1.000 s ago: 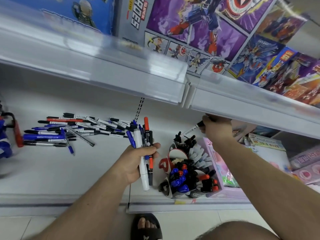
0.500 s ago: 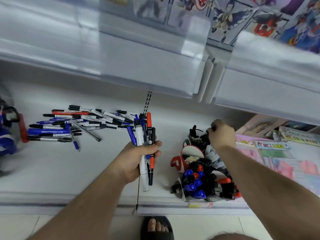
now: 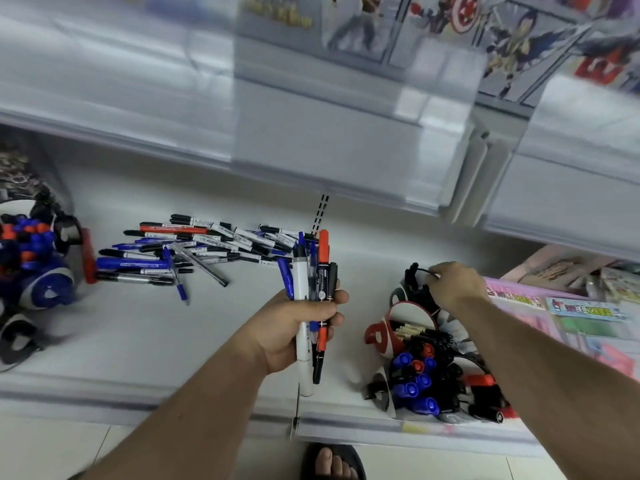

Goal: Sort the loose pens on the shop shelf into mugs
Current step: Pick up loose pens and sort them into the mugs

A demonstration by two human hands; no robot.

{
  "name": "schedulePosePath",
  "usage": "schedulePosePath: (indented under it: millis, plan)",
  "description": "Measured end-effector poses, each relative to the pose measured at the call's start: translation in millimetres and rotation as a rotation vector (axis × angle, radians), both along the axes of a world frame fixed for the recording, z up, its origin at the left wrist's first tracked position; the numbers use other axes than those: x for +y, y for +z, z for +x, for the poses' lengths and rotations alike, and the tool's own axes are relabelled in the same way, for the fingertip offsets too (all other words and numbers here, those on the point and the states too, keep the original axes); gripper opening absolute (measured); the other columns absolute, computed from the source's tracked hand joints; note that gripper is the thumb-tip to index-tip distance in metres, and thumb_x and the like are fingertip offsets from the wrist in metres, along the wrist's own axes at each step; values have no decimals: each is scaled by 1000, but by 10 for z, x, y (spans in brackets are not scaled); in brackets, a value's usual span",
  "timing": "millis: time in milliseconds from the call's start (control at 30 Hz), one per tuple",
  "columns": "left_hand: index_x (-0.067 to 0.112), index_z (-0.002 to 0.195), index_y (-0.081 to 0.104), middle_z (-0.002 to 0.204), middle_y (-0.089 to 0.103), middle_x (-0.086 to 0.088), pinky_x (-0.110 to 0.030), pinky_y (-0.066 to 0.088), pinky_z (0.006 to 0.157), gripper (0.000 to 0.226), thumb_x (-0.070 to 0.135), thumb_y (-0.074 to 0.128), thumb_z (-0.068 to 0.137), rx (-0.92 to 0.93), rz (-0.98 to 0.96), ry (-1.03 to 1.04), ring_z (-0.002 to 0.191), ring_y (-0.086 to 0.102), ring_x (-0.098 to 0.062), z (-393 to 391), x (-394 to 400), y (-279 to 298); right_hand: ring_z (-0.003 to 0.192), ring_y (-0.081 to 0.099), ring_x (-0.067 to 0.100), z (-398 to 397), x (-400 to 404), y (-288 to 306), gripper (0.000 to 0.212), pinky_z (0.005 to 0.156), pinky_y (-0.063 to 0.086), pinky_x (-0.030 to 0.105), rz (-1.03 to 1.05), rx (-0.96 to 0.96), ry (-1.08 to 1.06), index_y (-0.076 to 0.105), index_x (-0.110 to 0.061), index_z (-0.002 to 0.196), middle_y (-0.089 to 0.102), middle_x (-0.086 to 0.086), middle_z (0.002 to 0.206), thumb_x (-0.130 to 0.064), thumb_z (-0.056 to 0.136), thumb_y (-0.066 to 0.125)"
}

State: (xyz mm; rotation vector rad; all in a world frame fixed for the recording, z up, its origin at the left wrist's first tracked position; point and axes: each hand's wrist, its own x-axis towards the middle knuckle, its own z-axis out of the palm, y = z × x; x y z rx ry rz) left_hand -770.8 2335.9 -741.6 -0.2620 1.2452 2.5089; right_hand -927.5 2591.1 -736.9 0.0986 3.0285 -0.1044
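- the shelf [image 3: 145,341] is plain white.
- the loose pens [image 3: 194,251] near its back left are black, blue and white, with one red.
- the bundle [image 3: 311,282] in the left hand [image 3: 294,327] mixes a white barrel, blue pens, a red-and-black marker and a black cap.
- the mug [image 3: 388,336] near the front right edge is red and white, beside blue, black and red caps [image 3: 419,382].
- the boxes [image 3: 568,317] at the right end are pink.
- the sandal [image 3: 332,462] is black.
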Motion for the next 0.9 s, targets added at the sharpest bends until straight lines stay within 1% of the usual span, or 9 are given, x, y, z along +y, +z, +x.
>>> schedulePosePath:
  millis: [67, 133, 167, 267, 400, 500, 600, 667, 900]
  plan:
    - [12, 106, 66, 95, 74, -2, -29, 53, 64, 40, 1, 68, 68, 15, -4, -28, 70, 68, -15, 34, 22, 46, 109, 62, 27, 91, -148, 229, 24, 87, 49, 31, -128, 42, 27, 73, -25, 111, 69, 0, 122, -28, 96, 53]
    - [12, 106, 66, 94, 74, -3, -27, 53, 61, 36, -7, 68, 75, 24, -10, -47, 70, 68, -15, 59, 58, 93, 90, 64, 26, 234, -382, 515, 25, 72, 48, 29, -296, 41, 62, 69, -26, 76, 71, -5, 88, -26, 94, 52]
    - [11, 106, 66, 94, 74, -4, -26, 53, 60, 33, -9, 62, 80, 27, -16, -56, 70, 68, -15, 67, 81, 118, 79, 64, 25, 339, -522, 668, 27, 66, 46, 29, -436, 27, 42, 65, -23, 69, 69, -5, 76, -28, 92, 53]
    - [10, 104, 67, 99, 73, -9, -23, 52, 59, 30, -12, 57, 86, 44, -72, -88, 71, 68, -16, 97, 150, 195, 70, 65, 20, 718, -881, 1062, 29, 69, 48, 32, -802, -84, -26, 72, -22, 87, 75, 1, 85, -46, 93, 56]
    - [10, 97, 69, 92, 75, -7, -24, 52, 61, 27, -12, 60, 85, 99, -134, -138, 68, 65, -17, 176, 245, 299, 65, 60, 14, 1151, -1089, 1385, 41, 55, 44, 19, -635, -224, 121, 61, -26, 109, 70, -2, 97, -61, 92, 49]
    - [7, 99, 69, 87, 75, -6, -25, 52, 60, 27, -13, 63, 83, 121, -137, -167, 66, 66, -15, 219, 287, 376, 56, 57, 13, 1303, -1064, 1402, 30, 42, 40, 14, -621, -230, 120, 62, -14, 102, 66, 2, 83, -42, 91, 65]
    - [0, 109, 68, 93, 73, -10, -27, 54, 66, 37, -10, 68, 73, 135, -120, -200, 72, 67, -16, 254, 326, 420, 55, 62, 13, 1341, -976, 1379, 12, 49, 47, 24, -642, -197, 60, 64, -7, 96, 66, 9, 77, -18, 91, 65]
    - [0, 106, 67, 92, 73, -10, -27, 53, 64, 41, -5, 67, 66, 122, -89, -234, 70, 64, -18, 293, 354, 443, 58, 62, 15, 1349, -912, 1401, 11, 56, 51, 29, -669, -205, 36, 65, -7, 99, 66, 13, 80, -6, 89, 62]
    - [8, 83, 73, 75, 67, -9, -31, 54, 59, 23, -1, 64, 64, 62, 53, -280, 59, 61, -18, 369, 413, 405, 59, 64, 13, 1404, -727, 1363, 22, 49, 45, 22, -809, -301, 95, 64, -16, 109, 66, 4, 82, -1, 93, 59]
